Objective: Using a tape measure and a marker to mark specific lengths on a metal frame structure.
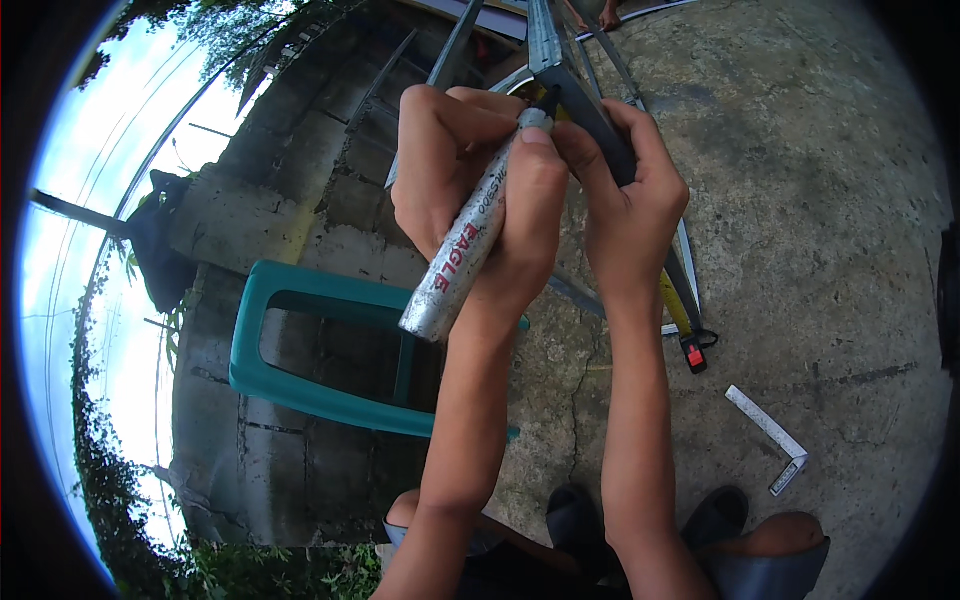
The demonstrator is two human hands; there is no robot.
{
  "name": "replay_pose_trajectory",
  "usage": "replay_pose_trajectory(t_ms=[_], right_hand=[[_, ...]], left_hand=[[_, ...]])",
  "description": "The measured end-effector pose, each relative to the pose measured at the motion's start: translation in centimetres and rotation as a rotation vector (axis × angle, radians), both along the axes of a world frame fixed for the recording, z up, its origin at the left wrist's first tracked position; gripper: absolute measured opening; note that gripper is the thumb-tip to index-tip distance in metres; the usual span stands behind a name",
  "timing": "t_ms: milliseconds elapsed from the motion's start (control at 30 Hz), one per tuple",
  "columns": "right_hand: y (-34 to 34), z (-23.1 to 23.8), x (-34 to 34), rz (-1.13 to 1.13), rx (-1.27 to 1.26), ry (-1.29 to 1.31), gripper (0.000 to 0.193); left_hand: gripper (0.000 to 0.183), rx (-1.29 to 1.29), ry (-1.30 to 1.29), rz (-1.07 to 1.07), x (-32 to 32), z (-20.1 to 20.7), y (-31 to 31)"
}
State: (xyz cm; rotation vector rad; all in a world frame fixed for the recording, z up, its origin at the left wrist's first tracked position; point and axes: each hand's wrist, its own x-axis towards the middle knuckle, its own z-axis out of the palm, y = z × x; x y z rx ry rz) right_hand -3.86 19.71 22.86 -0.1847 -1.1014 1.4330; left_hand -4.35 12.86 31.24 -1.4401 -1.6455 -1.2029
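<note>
My left hand [530,215] is closed around a thick silver marker [465,250] with worn paint and red lettering. Its dark tip points away from me, against or very close to a grey metal tube [545,45]; whether it touches is hard to see. My right hand [635,195] pinches the tube's near part between thumb and fingers, just right of the marker tip. Behind my fingers, a bit of yellow shows beside the tube. Past my right wrist, a yellow strip ends in a red and black piece [695,352], looking like a tape measure.
A teal plastic stool [245,330] lies tipped to the left by a block wall [300,180]. On the concrete floor [830,270] at right rests a small metal try square [770,430]. More metal bars [455,45] extend at the far side. Another person's foot [608,15] shows at the top.
</note>
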Motion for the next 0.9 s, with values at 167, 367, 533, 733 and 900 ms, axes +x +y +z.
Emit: replay_pose_trajectory(t_ms=[167, 367, 533, 733, 900], right_hand=[[-0.1, 0.5, 0.5, 0.020, 0.012, -0.048, 0.037], [0.2, 0.1, 0.4, 0.018, 0.033, -0.039, 0.037], [0.7, 0.0, 0.4, 0.082, 0.002, 0.019, 0.039], [0.5, 1.0, 4.8, 0.002, -0.021, 0.088, 0.063], [2.7, 5.0, 16.8, 0.005, 0.166, 0.461, 0.053]], left_hand=[[0.015, 0.104, -0.126, -0.111, 0.4, 0.6, -1.6], [0.041, 0.127, -0.100, 0.027, -0.9, 0.0, -2.6], [0.023, -0.099, 0.386, 0.248, -2.6, 1.1, -1.7], [0.021, -0.112, 0.225, 0.139, -3.1, 1.5, -2.2], [0.027, 0.025, 0.328, -0.066, -3.1, 1.3, -0.5]])
